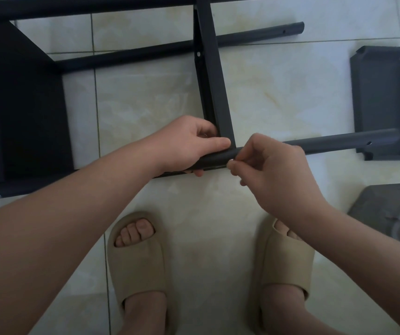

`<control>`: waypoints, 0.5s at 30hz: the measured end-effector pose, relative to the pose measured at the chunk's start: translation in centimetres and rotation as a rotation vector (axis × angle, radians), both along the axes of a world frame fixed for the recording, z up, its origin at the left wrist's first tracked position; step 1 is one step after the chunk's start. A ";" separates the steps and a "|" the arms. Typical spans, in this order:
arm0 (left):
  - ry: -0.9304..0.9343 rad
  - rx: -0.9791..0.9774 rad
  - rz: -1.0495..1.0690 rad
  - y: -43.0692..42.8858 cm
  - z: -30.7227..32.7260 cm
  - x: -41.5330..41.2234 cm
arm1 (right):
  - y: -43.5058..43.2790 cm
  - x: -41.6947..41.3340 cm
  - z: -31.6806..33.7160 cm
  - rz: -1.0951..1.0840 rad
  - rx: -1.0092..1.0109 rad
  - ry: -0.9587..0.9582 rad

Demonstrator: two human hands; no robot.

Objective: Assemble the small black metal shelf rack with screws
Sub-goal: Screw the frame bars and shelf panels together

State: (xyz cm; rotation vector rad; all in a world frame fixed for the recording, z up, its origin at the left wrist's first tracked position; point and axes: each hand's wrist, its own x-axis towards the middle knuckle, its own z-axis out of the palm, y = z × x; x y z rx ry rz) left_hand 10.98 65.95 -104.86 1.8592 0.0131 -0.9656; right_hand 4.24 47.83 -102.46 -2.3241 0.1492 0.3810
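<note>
Soft, even light, slightly hazy picture
The pale floor tiles [145, 97] show a mild sheen and only faint shadows; the black rack [25, 117] loses detail in its dark parts, and straight lines bend near the wide-angle edges.

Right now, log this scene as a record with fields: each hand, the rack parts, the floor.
left hand: grips front tube at the middle shelf joint
right hand: fingers pinch a small screw at the front tube
end shelf: joined to tubes at left
loose shelf: on tile floor at right, under tube end
footwear: beige slippers
</note>
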 end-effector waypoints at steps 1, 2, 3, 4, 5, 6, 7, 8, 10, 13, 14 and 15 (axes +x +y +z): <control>0.010 -0.006 0.014 0.0 0.0 0.0 | -0.1 0.3 0.2 0.056 -0.109 -0.036; 0.016 -0.009 0.020 0.0 -0.1 0.0 | -0.3 0.6 0.4 0.100 -0.203 -0.063; 0.019 -0.007 0.019 0.0 -0.1 0.0 | -0.5 0.9 0.5 0.127 -0.267 -0.071; 0.017 -0.001 0.017 0.0 0.0 0.0 | -0.6 1.2 0.6 0.147 -0.308 -0.069; 0.009 0.009 0.016 0.0 0.0 -0.1 | -0.8 1.3 0.7 0.170 -0.335 -0.071; -0.007 0.024 0.016 -0.1 0.1 -0.2 | -0.9 1.4 0.6 0.203 -0.357 -0.085; -0.032 0.043 0.017 -0.2 0.3 -0.3 | -0.9 1.3 0.5 0.244 -0.375 -0.103; -0.063 0.064 0.020 -0.4 0.5 -0.5 | -0.9 1.2 0.6 0.283 -0.386 -0.115; -0.136 0.140 0.036 -0.9 0.7 -0.9 | -1.1 0.8 0.8 0.341 -0.370 -0.107; -0.218 0.325 0.069 -1.9 1.7 -1.1 | -2.0 -0.1 1.9 0.389 -0.286 -0.055; -0.235 0.382 0.083 -2.2 2.2 -1.2 | -2.6 -0.6 2.2 0.400 -0.268 -0.047; -0.273 0.443 0.085 -2.6 2.9 -1.3 | -3.4 -1.1 2.6 0.411 -0.265 -0.046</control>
